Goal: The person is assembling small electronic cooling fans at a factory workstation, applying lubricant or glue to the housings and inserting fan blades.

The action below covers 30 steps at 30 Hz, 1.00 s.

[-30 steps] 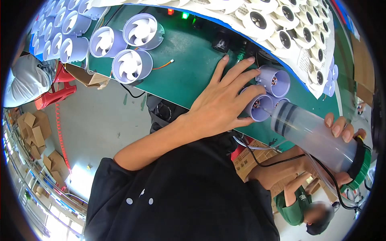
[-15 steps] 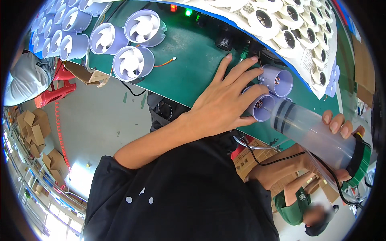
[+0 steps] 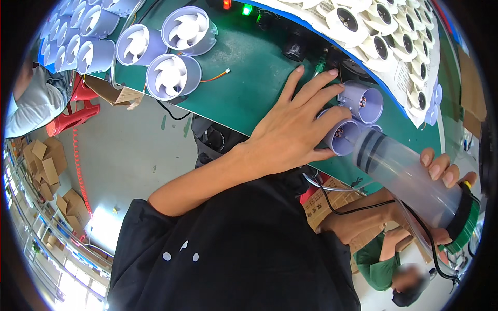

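My left hand (image 3: 290, 122) is spread over the bench edge. Its thumb and index finger close around a lavender fan housing (image 3: 350, 141) that has a small copper-coloured motor core inside. The other fingers reach past it towards a second lavender housing (image 3: 369, 103), which lies just behind with its open end turned to the right. A large, clear dispensing syringe (image 3: 410, 173) with dark plunger rings and a green cap (image 3: 463, 225) is in my right hand (image 3: 441, 168). Its front end points at the nearer housing's opening; I cannot make out the nozzle tip.
Lavender fans with white blades (image 3: 171, 76) stand at the left of the green bench (image 3: 233, 96), more crowded beyond. White impellers (image 3: 381, 46) cover a paper-lined tray at the far right. A black cable (image 3: 358, 208) hangs below the syringe. Another person in green (image 3: 378, 264) is at lower right.
The syringe has drawn slightly right and downward, and its thin nozzle no longer shows against the motor core. My left hand keeps its hold on the housing. The whole view has shifted a little.
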Each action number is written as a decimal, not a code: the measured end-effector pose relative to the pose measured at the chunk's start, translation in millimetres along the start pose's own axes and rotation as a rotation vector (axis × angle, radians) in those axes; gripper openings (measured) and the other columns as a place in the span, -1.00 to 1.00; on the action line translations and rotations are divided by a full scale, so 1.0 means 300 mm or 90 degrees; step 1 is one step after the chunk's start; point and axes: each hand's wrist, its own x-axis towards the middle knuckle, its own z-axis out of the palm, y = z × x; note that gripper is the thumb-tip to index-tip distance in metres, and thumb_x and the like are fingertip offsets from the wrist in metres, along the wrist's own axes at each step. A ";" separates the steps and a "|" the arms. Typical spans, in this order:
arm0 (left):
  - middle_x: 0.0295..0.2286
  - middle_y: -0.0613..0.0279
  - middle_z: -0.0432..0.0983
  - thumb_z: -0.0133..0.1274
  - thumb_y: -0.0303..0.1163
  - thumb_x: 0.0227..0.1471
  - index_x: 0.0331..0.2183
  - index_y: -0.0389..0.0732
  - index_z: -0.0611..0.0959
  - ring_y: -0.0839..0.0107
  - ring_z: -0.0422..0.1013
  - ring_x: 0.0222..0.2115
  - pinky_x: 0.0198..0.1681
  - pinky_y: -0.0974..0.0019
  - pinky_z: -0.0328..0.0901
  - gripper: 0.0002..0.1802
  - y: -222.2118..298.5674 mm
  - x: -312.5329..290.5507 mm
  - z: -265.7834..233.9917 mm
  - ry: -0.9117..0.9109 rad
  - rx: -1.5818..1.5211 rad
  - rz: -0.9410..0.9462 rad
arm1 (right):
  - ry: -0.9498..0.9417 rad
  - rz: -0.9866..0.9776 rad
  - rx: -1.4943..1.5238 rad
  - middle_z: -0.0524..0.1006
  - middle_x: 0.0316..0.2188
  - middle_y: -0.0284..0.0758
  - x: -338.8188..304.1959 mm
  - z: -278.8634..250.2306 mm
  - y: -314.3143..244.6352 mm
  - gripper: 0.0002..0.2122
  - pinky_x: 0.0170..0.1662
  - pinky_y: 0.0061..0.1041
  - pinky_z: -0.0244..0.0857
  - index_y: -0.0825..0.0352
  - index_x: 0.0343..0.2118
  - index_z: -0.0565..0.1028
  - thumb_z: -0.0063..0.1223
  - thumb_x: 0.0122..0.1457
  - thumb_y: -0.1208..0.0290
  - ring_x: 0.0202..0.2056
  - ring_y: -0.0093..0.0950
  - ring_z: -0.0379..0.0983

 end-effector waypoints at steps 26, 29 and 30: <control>0.16 0.16 0.18 0.37 -0.19 -0.43 0.00 0.26 0.51 0.10 0.09 0.17 0.16 -0.31 -0.09 -0.20 0.019 0.008 -0.010 -0.048 0.091 -0.011 | 0.143 -0.159 -0.075 0.31 -0.15 -0.22 -0.023 -0.058 0.028 -0.06 -0.08 -0.14 0.06 0.34 0.14 0.19 0.07 -0.13 -0.38 -0.19 -0.27 0.21; 0.17 0.15 0.15 0.38 -0.21 -0.44 -0.07 0.17 0.54 0.09 0.07 0.18 0.17 -0.31 -0.11 -0.26 0.021 0.019 -0.007 -0.050 0.042 0.004 | 0.073 -0.149 -0.099 0.25 -0.10 -0.27 -0.030 -0.063 -0.003 -0.05 -0.03 -0.17 0.00 0.34 0.12 0.19 0.10 -0.16 -0.40 -0.13 -0.29 0.16; 0.18 0.14 0.14 0.38 -0.22 -0.45 -0.10 0.12 0.54 0.09 0.07 0.18 0.17 -0.33 -0.12 -0.29 0.022 0.021 -0.007 -0.051 0.032 0.007 | 0.087 -0.158 -0.123 0.25 -0.11 -0.27 -0.033 -0.060 -0.008 -0.05 -0.03 -0.17 0.00 0.34 0.11 0.19 0.11 -0.18 -0.40 -0.14 -0.30 0.16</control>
